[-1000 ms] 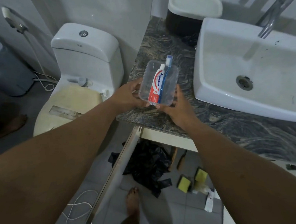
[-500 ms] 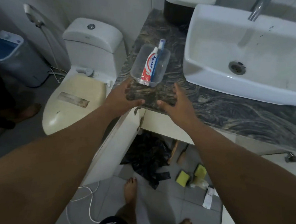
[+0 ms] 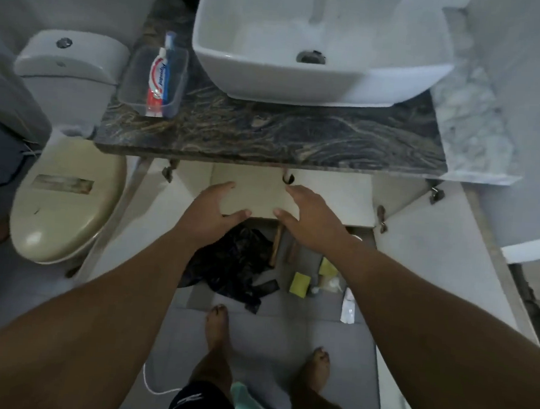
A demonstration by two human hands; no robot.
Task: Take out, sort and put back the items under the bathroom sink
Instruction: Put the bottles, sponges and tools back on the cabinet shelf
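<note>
Clear plastic box (image 3: 153, 80) sits on dark marble tabletop (image 3: 266, 134), left of sink (image 3: 322, 46), holding toothpaste (image 3: 157, 83) and toothbrush (image 3: 167, 71); likely sorted, kept off floor. Left hand (image 3: 213, 208) and right hand (image 3: 308, 221) empty, fingers loose, hovering before open cabinet. Black bag (image 3: 230, 265), yellow sponges (image 3: 300, 283), small tube (image 3: 348, 305) lie on floor below. Cabinet inside hidden by hands and tabletop edge; picture blurred.

Dark marble counter (image 3: 266, 134) carries the white basin (image 3: 323, 43) and a clear container (image 3: 137, 79).

arms: bare, no sleeves
shorts (image 3: 201, 404): black, small white mark
feet (image 3: 219, 319): bare, no shoes
</note>
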